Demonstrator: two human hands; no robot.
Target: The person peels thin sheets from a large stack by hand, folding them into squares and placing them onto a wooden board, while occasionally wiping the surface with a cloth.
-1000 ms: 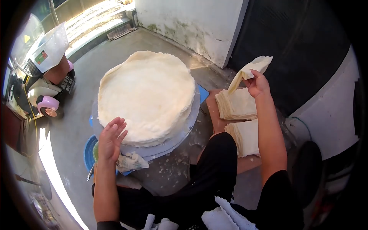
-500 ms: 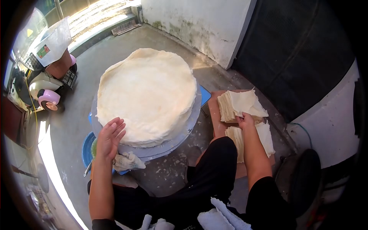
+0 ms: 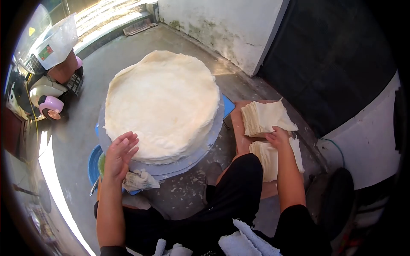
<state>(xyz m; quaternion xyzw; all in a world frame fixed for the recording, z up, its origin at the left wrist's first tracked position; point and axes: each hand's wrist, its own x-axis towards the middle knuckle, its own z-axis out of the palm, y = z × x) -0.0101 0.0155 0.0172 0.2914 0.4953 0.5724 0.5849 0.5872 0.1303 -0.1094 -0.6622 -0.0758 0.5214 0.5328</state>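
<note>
A thick round stack of pale, thin dough-like sheets (image 3: 162, 102) sits on a grey round board (image 3: 175, 170) in front of me. My left hand (image 3: 121, 155) is held at the near left edge of this stack, fingers stretched out, nothing in it. To my right, two piles of folded cream-coloured sheets lie on a reddish-brown board (image 3: 238, 141). My right hand (image 3: 278, 137) is at the front edge of the far pile (image 3: 273, 116), its fingers loosely extended and touching the sheets there. The near pile (image 3: 265, 162) lies partly under my right wrist.
A crumpled whitish cloth or bag (image 3: 141, 180) lies by the left forearm, beside a blue basin (image 3: 95, 164). A blue stool (image 3: 229, 106) shows under the round board. A scooter (image 3: 50, 104) stands at left; a dark curtain or door (image 3: 324, 64) is at right.
My right hand has loosened from the corner of the far pile's top sheet, which now lies flatter. My left hand stays almost where it was. The view has shifted slightly.
</note>
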